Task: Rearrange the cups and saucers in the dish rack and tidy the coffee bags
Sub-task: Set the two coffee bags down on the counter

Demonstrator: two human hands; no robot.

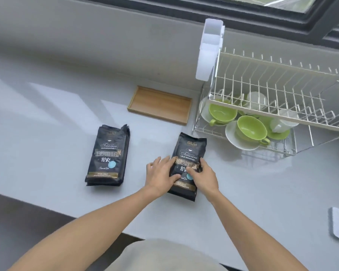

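I see both hands on one black coffee bag (188,153) lying flat on the grey tabletop (252,192); my left hand (161,173) rests on its left edge, fingers fairly straight, thumb across the front; my right hand (203,176) curls round its right edge, thumb on the label; a second stack of coffee bags (107,159) lies well apart to the left; a wooden tray (160,104) sits behind them; the dish rack (272,90) stands at the right, its lower tier holding green cups (250,129) on white saucers (233,139), and a white cup (282,124).
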